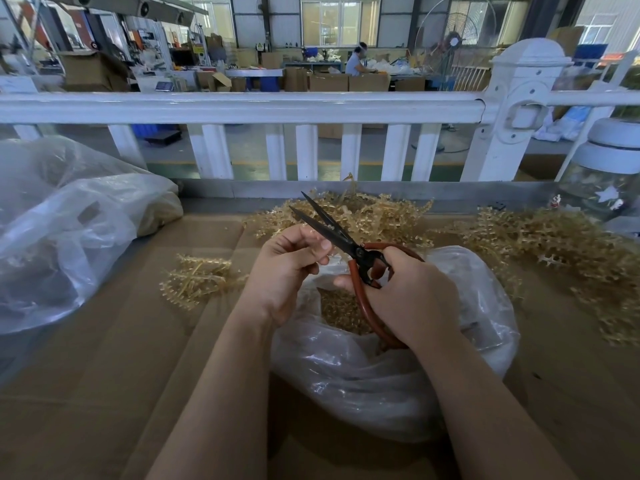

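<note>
My right hand (412, 292) grips the red-brown handles of a pair of black-bladed scissors (332, 230), whose blades stand apart and point up and to the left. My left hand (287, 268) is curled with its fingertips pinched together right beside the lower blade; whatever small piece it holds is hidden. Both hands hover over an open clear plastic bag (381, 375) with small golden cut pieces (339, 313) inside.
Golden plastic sprigs lie in heaps behind the hands (367, 213), at the right (571, 251) and in a small pile at the left (197, 278). A bulky plastic bag (62, 230) fills the left. A glass jar (602, 181) stands far right. A white railing (242, 109) borders the cardboard-covered table (104, 375).
</note>
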Demonstrator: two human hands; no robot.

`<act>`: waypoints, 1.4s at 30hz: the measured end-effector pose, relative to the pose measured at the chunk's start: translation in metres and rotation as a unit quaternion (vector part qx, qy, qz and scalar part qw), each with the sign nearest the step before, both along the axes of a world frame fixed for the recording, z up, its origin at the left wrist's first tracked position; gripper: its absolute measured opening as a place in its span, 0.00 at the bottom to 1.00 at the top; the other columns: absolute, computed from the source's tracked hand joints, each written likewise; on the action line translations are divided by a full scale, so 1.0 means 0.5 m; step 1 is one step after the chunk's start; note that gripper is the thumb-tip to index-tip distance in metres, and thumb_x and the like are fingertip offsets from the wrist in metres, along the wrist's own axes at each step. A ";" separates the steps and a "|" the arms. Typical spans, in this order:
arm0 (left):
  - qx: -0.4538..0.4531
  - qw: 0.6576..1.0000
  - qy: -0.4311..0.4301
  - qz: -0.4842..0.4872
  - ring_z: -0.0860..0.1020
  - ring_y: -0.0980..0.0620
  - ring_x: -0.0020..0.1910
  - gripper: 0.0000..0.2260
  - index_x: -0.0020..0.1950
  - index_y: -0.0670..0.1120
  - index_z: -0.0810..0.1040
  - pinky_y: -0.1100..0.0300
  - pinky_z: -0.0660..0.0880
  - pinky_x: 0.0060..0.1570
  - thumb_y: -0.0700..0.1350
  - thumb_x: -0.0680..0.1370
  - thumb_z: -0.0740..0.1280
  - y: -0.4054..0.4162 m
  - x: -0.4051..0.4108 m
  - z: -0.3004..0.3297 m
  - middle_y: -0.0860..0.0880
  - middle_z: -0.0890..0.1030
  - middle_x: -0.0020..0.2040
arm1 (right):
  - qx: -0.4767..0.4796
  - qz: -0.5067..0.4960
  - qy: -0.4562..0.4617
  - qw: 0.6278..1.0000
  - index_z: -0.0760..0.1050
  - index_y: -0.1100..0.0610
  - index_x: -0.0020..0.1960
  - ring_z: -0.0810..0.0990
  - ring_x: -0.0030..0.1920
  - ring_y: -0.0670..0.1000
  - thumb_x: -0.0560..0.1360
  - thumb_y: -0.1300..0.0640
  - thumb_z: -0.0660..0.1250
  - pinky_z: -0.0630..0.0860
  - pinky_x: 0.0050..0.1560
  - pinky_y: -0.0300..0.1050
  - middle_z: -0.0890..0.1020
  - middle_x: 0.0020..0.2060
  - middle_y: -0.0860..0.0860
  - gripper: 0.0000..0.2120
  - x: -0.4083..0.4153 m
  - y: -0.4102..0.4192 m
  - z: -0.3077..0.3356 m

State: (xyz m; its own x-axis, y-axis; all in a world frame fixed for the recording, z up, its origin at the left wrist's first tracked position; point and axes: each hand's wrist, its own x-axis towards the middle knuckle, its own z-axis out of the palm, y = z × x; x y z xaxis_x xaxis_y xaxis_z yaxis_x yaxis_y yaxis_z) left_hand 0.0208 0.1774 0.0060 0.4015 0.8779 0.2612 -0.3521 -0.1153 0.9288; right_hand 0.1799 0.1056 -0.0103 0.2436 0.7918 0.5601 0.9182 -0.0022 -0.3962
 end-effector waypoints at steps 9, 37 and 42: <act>-0.005 0.999 -0.047 0.025 0.76 0.51 0.36 0.05 0.43 0.41 0.78 0.59 0.74 0.43 0.34 0.77 0.66 0.009 -0.007 -0.003 0.47 0.80 0.35 | -0.007 -0.012 -0.005 1.000 0.74 0.49 0.39 0.74 0.31 0.41 0.63 0.17 0.49 0.70 0.30 0.35 0.77 0.30 0.41 0.37 0.003 -0.002 -0.002; 0.016 0.999 -0.042 0.019 0.75 0.54 0.35 0.08 0.40 0.47 0.84 0.62 0.74 0.44 0.39 0.74 0.67 0.015 -0.012 -0.008 0.49 0.79 0.33 | 0.002 0.015 -0.011 1.000 0.72 0.47 0.41 0.68 0.31 0.33 0.65 0.18 0.51 0.61 0.29 0.30 0.71 0.30 0.35 0.33 -0.001 -0.007 0.003; 0.025 0.999 -0.035 0.028 0.74 0.54 0.35 0.05 0.43 0.42 0.81 0.62 0.73 0.43 0.37 0.76 0.65 0.018 -0.012 -0.010 0.49 0.78 0.33 | 0.023 -0.005 -0.022 0.999 0.72 0.48 0.38 0.65 0.29 0.33 0.66 0.18 0.52 0.59 0.28 0.31 0.66 0.26 0.36 0.33 -0.003 -0.009 0.006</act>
State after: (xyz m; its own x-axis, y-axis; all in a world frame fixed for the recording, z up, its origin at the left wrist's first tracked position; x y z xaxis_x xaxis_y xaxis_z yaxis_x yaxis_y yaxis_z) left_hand 0.0148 0.1862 0.0010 0.3316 0.8835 0.3308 -0.4082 -0.1818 0.8946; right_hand 0.1785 0.1011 -0.0075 0.2255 0.7631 0.6056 0.9344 0.0065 -0.3561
